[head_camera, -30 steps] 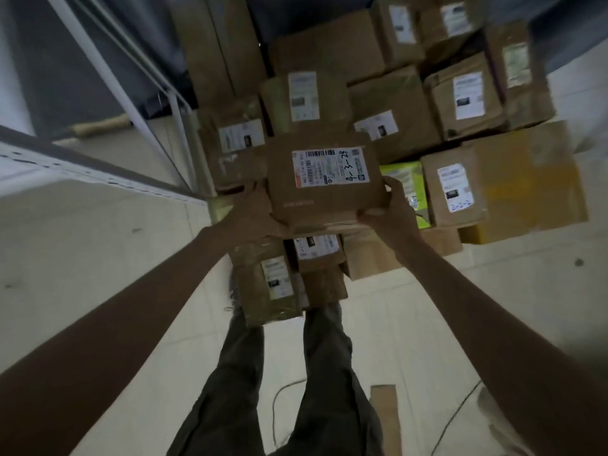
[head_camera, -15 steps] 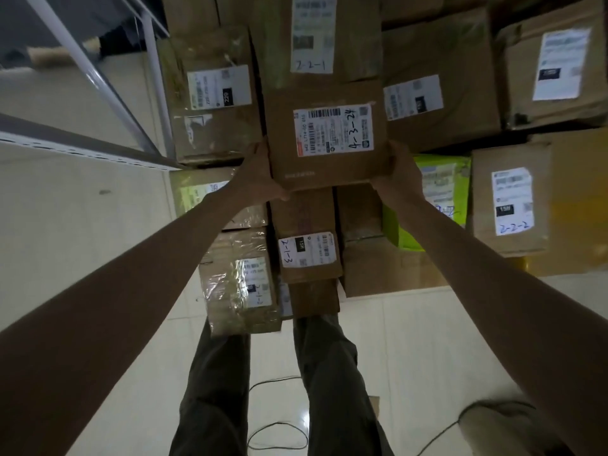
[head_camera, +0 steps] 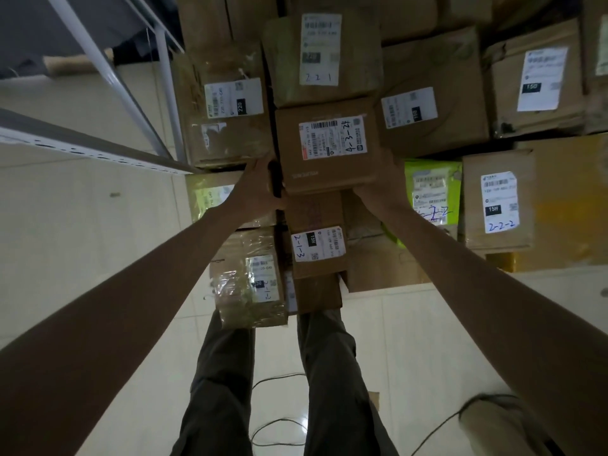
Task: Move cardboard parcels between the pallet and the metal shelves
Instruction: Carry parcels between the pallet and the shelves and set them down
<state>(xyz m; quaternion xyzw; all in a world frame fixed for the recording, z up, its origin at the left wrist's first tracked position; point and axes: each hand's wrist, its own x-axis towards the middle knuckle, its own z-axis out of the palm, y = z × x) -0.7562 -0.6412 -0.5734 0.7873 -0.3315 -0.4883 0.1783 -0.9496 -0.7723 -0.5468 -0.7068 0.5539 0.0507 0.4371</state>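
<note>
I see 2 hands, 1 held parcel, approx a dozen other cardboard parcels stacked under and around it, can't count exact, top edge cuts off. L to R: metal shelf rail (head_camera: 98, 149) and white uprights (head_camera: 108, 77) well left of left hand. Left hand (head_camera: 260, 189) wrapped on left edge of held parcel (head_camera: 325, 149), fingers curled round the side. That parcel's label reads 4-3-24, sits between both hands, above the stack. Right hand (head_camera: 378, 185) grips its near right corner, fingers mostly hidden under the box. Below hands: box marked 2-1-3 (head_camera: 317, 248), plastic-wrapped box (head_camera: 253, 284) just left of it. Beyond the hands: box marked 2-2-1 (head_camera: 320, 51). Right of right hand: 1 green parcel (head_camera: 431, 189), then box marked 2-2-2 (head_camera: 498, 202). Floor (head_camera: 411, 340) is pale glossy tile, thin cable (head_camera: 279, 422) lying on it by my legs. Room dim.
</note>
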